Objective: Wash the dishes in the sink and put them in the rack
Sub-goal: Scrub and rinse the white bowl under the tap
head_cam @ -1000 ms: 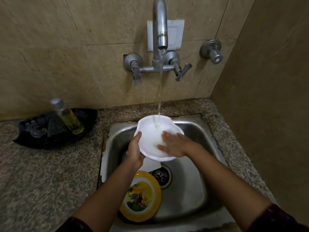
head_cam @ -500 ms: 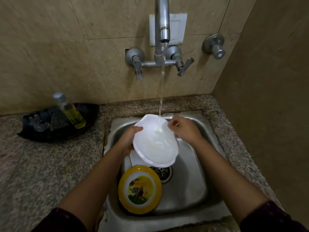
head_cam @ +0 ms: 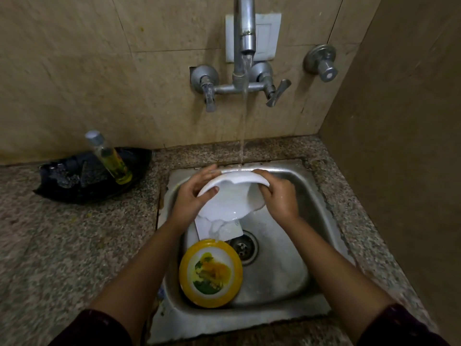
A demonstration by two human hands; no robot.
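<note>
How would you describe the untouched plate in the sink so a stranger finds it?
Start at the steel sink in the granite counter. At its near-left corner, beside the drain, lies a plate. Unlike the plain white dish held under the tap, it has a yellow rim and a green-and-orange picture.

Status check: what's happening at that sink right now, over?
Left hand, right hand both grip white plate under running tap. Yellow plate waits in sink. Rack not in view.

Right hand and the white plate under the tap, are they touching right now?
Touching. The head view shows the right hand gripping the white plate, its fingers curled over the plate's right rim.
</note>
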